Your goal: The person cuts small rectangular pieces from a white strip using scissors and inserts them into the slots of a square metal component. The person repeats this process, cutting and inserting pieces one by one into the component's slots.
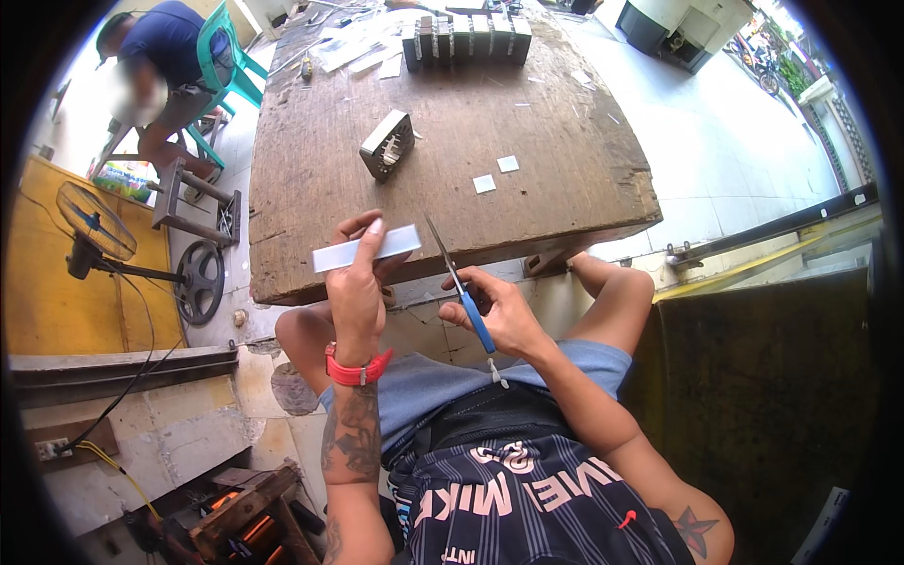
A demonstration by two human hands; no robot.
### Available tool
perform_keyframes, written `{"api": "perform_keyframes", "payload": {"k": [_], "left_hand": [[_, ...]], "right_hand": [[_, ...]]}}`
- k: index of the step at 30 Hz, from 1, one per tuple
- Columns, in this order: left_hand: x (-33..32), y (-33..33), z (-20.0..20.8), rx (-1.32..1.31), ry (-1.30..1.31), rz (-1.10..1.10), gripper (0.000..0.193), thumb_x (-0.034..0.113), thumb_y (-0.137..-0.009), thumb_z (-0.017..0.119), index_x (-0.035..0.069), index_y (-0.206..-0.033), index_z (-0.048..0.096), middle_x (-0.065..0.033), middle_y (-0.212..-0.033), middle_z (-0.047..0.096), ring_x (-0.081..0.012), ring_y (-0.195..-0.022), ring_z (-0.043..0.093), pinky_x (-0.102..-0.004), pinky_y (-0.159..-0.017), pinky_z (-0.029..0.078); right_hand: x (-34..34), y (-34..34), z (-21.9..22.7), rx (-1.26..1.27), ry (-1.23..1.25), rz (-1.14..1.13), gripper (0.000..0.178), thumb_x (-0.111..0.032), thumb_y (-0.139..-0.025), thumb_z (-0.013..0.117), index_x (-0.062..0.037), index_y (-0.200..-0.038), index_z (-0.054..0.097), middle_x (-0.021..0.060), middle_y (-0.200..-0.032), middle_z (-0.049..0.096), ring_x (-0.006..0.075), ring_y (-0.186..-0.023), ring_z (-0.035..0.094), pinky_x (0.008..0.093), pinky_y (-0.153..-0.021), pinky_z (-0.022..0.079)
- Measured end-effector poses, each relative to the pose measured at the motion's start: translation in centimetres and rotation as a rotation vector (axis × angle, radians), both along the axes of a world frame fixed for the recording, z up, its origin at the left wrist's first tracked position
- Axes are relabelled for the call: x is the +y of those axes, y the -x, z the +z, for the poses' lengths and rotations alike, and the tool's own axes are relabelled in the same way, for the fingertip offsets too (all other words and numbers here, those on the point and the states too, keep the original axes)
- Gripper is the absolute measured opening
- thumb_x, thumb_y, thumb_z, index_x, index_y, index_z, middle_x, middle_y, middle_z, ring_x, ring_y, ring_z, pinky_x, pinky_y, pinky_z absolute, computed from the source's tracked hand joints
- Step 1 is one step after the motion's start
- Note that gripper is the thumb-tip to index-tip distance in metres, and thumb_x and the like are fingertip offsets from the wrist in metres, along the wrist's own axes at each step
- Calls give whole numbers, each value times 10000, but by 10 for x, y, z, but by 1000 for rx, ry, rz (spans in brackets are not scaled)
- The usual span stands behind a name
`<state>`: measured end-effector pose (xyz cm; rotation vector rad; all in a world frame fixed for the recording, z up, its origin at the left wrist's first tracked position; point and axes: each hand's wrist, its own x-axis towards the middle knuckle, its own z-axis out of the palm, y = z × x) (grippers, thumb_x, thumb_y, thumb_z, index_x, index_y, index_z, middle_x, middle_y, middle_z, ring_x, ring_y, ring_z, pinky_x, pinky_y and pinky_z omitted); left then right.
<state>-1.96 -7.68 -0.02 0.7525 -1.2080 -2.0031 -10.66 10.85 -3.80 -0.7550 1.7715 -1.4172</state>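
Observation:
My left hand [356,287] pinches a white translucent strip [400,240] between thumb and fingers, over the near edge of the wooden table [443,202]. In my right hand [508,315] is a pair of scissors [476,322] with blue handles, its dark blades pointing up and away, just right of the strip and not touching it. Two small white square pieces [508,164] lie on the table beyond the scissors. To their left stands a metal block [386,146] with a round toothed opening, some white pieces inside it.
Farther back sits a long row of metal cores [466,42] with pale strips between them. Clear sheets [353,49] and scraps lie beside it. On the left are a fan [94,224] and a person [174,56] by a green chair [215,47]. A dark panel [753,386] rises at right.

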Motion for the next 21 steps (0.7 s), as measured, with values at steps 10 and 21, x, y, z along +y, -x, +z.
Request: {"api": "perform_keyframes", "payload": {"k": [10,21], "left_hand": [[7,-2,0,2,62,-4,288,167,-989,791,21,-1196,653,-87,-1117,691,-163,-979,710,-287,-797,656],[20,-27,9,-172,110,-231,279,110,-1028,711,-24,-1264,645,-121,-1125,710,-182,-912,740,-306,-818,656]], "right_hand": [[-11,-3,7,-245,162,-182,441,-251,-968,831,-42,-1313,652,7,-967,676,81,-811,654,244,-731,548],[-32,16,33,-204,351,-229,379,-181,-976,805,-22,-1284,653,12,-934,695,78,-810,681,243,-717,578]]}}
